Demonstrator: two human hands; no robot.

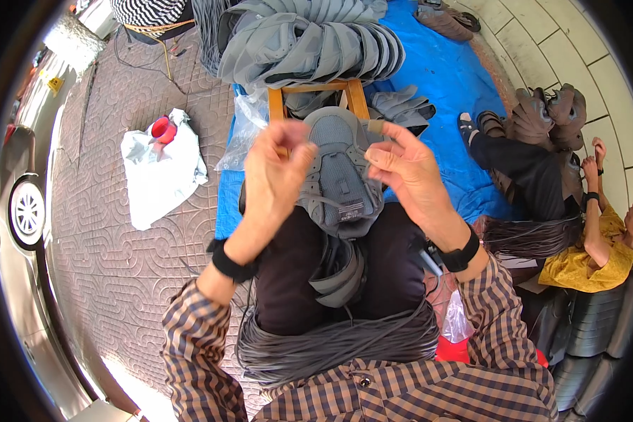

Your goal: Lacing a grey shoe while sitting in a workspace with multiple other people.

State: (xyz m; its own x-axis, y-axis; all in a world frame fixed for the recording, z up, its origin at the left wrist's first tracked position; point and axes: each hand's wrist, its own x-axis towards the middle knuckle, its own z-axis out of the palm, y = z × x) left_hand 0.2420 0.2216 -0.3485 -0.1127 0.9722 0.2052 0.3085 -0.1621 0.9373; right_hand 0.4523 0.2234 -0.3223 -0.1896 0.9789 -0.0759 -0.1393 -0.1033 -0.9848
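A grey shoe upper (335, 165) rests between my knees, its toe pointing away from me and a patch of pale print on its tongue. My left hand (280, 172) is at its left edge, fingers curled in and slightly blurred. On the opposite edge, my right hand (409, 172) has thumb and fingers pinched close to the eyelet row; a small tan band (375, 126) shows at its fingertip. What either pinch holds is too fine to make out. Another grey upper (339, 281) hangs below, between my thighs. A thick bundle of grey shoelaces (337, 344) lies across my lap.
Ahead, a wooden stool (277, 105) stands by a long stack of grey uppers (309, 53) on a blue tarp (464, 81). A white bag (162, 176) with a red cup (164, 130) lies left. A person in yellow (587, 253) sits right, near brown shoes (548, 116). A car (21, 211) is far left.
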